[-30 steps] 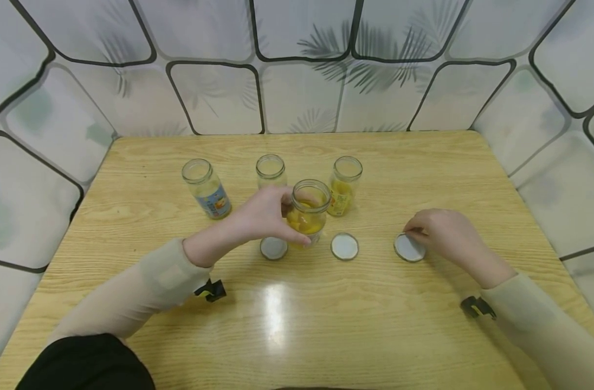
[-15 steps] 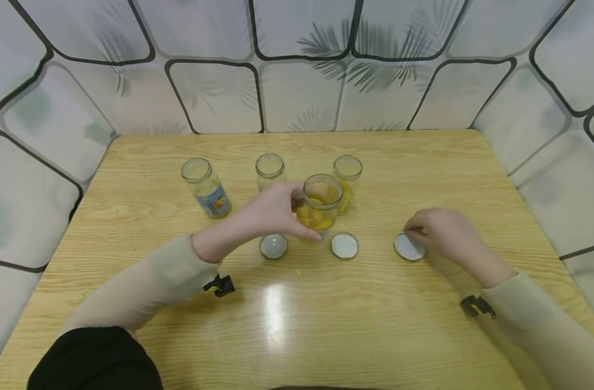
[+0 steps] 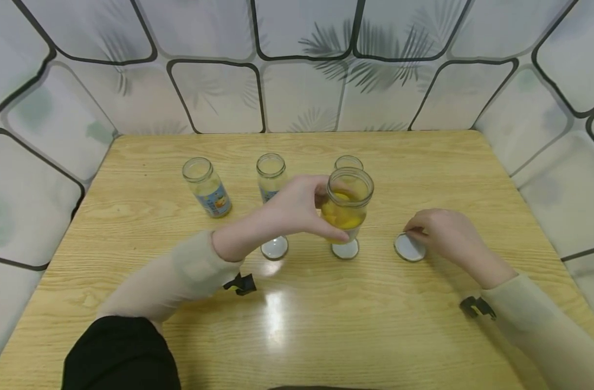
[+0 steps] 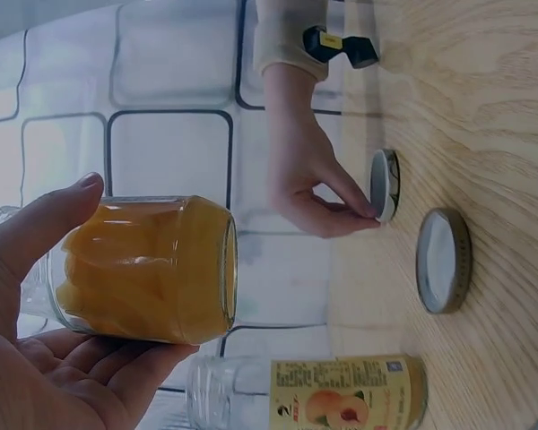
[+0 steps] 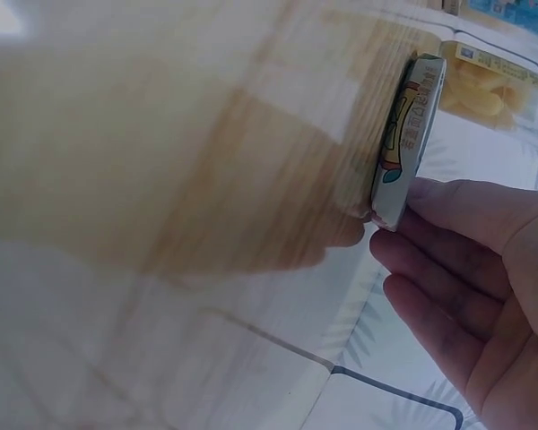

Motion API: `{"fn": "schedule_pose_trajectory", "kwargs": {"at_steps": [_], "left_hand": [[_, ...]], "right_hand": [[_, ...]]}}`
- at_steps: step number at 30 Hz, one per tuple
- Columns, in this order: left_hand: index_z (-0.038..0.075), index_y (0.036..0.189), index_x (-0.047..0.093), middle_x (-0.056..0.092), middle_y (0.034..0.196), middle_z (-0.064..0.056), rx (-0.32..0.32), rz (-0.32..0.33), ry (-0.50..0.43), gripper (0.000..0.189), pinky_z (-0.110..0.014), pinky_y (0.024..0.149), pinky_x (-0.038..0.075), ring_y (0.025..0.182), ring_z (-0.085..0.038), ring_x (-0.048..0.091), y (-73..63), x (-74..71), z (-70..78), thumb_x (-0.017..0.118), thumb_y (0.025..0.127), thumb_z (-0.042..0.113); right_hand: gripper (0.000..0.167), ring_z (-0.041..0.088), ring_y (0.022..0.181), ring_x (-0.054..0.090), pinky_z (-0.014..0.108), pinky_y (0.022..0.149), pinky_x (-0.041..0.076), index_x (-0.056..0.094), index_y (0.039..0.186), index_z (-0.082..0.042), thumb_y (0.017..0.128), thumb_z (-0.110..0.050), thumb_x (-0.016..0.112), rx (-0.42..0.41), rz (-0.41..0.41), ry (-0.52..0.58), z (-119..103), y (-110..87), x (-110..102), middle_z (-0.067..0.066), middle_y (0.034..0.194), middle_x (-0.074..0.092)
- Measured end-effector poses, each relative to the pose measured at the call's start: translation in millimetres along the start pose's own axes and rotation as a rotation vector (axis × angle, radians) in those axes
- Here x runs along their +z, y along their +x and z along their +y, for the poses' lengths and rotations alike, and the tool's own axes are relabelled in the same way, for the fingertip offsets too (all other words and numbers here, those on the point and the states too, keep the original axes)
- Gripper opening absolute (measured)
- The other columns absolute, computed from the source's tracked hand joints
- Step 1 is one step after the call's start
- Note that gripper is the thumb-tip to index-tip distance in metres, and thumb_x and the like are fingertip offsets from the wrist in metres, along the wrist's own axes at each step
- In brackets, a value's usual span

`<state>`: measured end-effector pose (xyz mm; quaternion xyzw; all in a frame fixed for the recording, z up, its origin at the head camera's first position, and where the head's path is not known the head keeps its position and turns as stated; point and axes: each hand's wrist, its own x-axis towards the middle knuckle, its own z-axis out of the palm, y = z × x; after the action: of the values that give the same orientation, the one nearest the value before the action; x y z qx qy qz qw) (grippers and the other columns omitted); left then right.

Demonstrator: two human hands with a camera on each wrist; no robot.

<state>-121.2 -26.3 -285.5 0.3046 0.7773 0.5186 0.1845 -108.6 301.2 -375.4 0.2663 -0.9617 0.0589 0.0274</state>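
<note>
My left hand [image 3: 302,208] grips an open glass jar [image 3: 348,211] of yellow fruit pieces in liquid, thumb on the near side. Clear of the tabletop in the left wrist view, the jar overlaps a white-lined lid [image 3: 344,250] and a standing jar [image 3: 349,161] in the head view. That standing jar's yellow label [image 4: 345,394], with a peach picture, shows in the left wrist view. Over on the right, my right hand [image 3: 443,235] pinches the edge of another jar lid [image 3: 409,248] with thumb and fingertips. This lid's printed outer side [image 5: 408,134] faces the right wrist camera, close to the table.
Two more uncovered jars stand farther left, one blue-labelled [image 3: 211,197] and one partly behind my left hand [image 3: 271,170]. A third lid [image 3: 275,247] lies below my left wrist. Patterned panels [image 3: 302,97] enclose the wooden table [image 3: 326,325] at the back and sides.
My left hand has carried the jar rightward and a little up, now in front of the right standing jar and the middle lid. My right hand stays at its lid.
</note>
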Motion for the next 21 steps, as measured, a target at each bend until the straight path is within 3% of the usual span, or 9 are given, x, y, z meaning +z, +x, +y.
{"fn": "schedule_pose_trajectory", "kwargs": {"at_steps": [10, 14, 21], "left_hand": [[0.015, 0.116, 0.064, 0.067, 0.102, 0.006, 0.068, -0.019, 0.069, 0.062, -0.021, 0.076, 0.052, 0.086, -0.006, 0.064, 14.2, 12.6, 15.6, 0.090, 0.060, 0.021], [0.015, 0.115, 0.064, 0.068, 0.099, 0.007, 0.087, -0.033, 0.118, 0.063, -0.020, 0.073, 0.052, 0.082, -0.005, 0.063, 22.6, 19.1, 15.6, 0.091, 0.059, 0.024], [0.013, 0.110, 0.064, 0.067, 0.094, 0.009, 0.083, -0.056, 0.121, 0.057, -0.019, 0.070, 0.052, 0.079, -0.004, 0.062, 34.5, 32.7, 10.2, 0.090, 0.061, 0.024]], "right_hand": [[0.006, 0.012, 0.071, 0.064, 0.035, 0.060, 0.053, 0.075, 0.083, -0.019, 0.077, -0.017, 0.077, -0.013, 0.012, -0.002, -1, 0.9, -1, -0.007, 0.081, 0.068], [0.006, 0.011, 0.071, 0.063, 0.035, 0.060, 0.053, 0.075, 0.083, -0.019, 0.077, -0.018, 0.077, -0.006, 0.009, -0.004, 0, 0.8, -1, -0.007, 0.080, 0.068], [0.005, 0.011, 0.071, 0.063, 0.034, 0.061, 0.053, 0.074, 0.082, -0.019, 0.078, -0.017, 0.076, -0.008, -0.002, 0.009, 1, 0.4, -1, -0.007, 0.080, 0.068]]}}
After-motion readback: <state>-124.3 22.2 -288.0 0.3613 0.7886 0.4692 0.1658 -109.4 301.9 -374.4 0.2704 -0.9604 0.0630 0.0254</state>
